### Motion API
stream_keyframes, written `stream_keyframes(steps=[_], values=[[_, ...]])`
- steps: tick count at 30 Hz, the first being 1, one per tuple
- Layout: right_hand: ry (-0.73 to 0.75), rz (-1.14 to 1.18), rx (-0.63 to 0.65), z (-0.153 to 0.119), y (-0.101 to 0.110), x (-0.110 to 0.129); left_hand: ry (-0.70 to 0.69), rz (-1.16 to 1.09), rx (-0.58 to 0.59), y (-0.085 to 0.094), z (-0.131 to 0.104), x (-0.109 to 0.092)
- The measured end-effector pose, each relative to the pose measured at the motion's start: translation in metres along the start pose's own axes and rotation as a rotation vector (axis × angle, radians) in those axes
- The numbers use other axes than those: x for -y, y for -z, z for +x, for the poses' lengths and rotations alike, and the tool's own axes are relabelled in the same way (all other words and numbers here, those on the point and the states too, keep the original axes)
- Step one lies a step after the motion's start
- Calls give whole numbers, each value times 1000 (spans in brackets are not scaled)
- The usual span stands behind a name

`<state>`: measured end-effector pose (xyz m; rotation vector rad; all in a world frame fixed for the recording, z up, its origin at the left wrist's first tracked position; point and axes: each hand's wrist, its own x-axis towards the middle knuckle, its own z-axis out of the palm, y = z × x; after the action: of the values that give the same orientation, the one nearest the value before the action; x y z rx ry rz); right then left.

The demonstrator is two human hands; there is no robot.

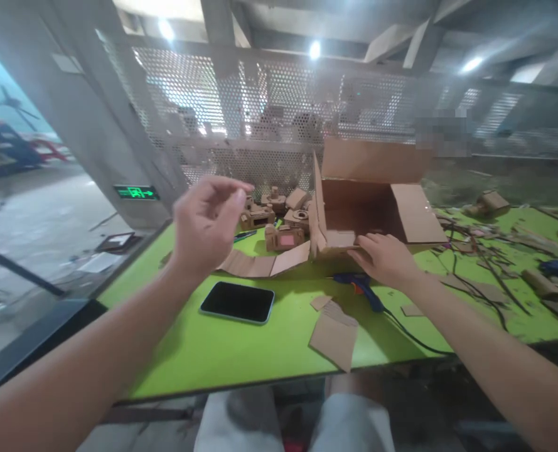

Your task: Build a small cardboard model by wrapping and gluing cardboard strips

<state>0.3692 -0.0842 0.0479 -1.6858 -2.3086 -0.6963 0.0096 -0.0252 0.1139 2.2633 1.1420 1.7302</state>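
Note:
My left hand is raised above the left part of the table, thumb and forefinger brought together in a pinch. Whatever may be between those fingertips is too small to make out. With its fingers curled over the front edge, my right hand grips a cardboard box whose flaps stand open. A glue gun, blue with an orange trigger, lies just below that hand. Behind my left hand are several cardboard toy cameras. A long creased cardboard strip extends left from the box.
A phone with a dark screen lies on the green table. Cut cardboard pieces are near the front edge. Scraps, cables and a cardboard tube clutter the right side. Behind stands a perforated metal screen.

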Motion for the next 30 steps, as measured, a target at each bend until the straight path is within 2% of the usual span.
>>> stream_keyframes(steps=[1,2,4,6,8,10,13,18,21,25,28,30], values=[[0,-8,-29,-1,-2,0,135,192,146,-5,4,25],[1,-16,-51,-1,-3,-1,201,281,220,-9,7,51],[10,-26,-69,-1,-3,-4,269,398,341,-13,8,101],[34,-26,-48,0,-2,-10,330,510,467,-14,2,142],[52,-13,-34,3,0,-18,378,606,594,-15,-6,171],[54,0,-47,7,1,-24,400,685,712,-16,-15,187],[66,-17,-75,10,-1,-24,388,771,837,-18,-23,197],[134,-66,-146,7,4,-30,340,863,883,-21,-24,196],[82,-13,-263,2,14,-50,314,892,871,-21,-23,195],[-88,14,-398,-9,33,-82,298,898,818,-20,-26,191],[-217,-7,-376,-18,47,-101,292,887,751,-18,-31,184],[-245,0,-319,-23,53,-110,293,888,702,-17,-35,178]])
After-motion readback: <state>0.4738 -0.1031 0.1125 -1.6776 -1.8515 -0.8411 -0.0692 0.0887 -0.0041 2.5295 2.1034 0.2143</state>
